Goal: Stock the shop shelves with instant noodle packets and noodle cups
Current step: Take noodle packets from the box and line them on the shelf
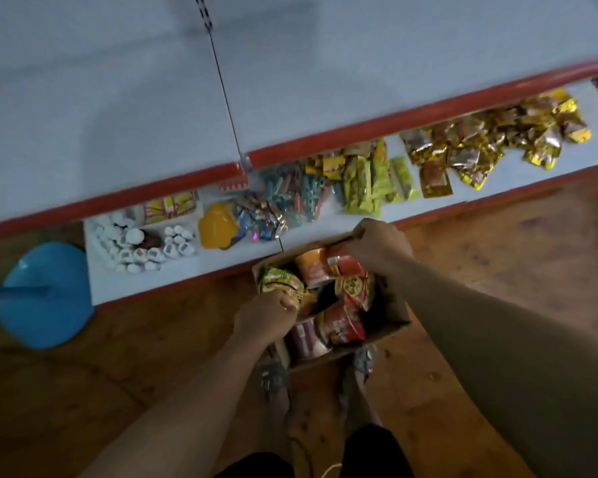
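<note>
Below frame centre, the cardboard box (392, 310) is full of noodle cups (313, 267) and noodle packets (280, 279). The left hand (265, 317) and right hand (377, 248) each close their grip on its rim. None appear on the shelf (221, 260) yet, so stocking seems barely begun.

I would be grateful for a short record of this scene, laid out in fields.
cardboard box: in front of the bottom shelf, holds noodle packets and noodle cups
left hand: grips the box's left wall, beside a green packet
right hand: grips the box's far corner, near a red packet
shelf goods: white bottles, coloured pegs, green sachets, gold sachets
</note>
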